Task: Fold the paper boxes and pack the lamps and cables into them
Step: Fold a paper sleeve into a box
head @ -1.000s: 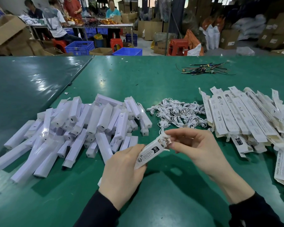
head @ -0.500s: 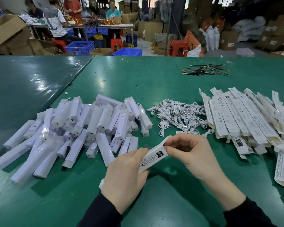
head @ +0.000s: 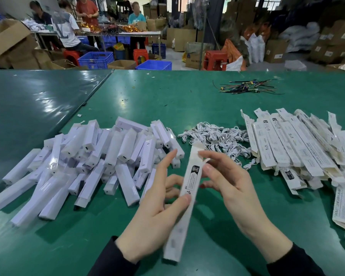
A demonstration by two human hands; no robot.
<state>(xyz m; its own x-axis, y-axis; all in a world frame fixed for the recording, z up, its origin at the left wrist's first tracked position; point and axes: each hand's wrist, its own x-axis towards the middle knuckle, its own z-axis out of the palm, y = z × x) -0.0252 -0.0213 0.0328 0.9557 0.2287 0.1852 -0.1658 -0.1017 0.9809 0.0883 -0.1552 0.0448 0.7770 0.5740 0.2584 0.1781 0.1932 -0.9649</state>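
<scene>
A long paper box (head: 189,188) stands tilted above the green counter (head: 187,104), between both hands; the left hand (head: 159,204) has its grip clamped on the lower middle, thumb in front; the right hand (head: 229,186) pinches the upper edge near the open flap.

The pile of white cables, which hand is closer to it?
Right. The right hand is just in front of the cables, its fingertips near their edge; the left hand sits further left, by the lamps.

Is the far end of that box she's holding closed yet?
Open: the box still has its end flap sticking up, untucked.
</scene>
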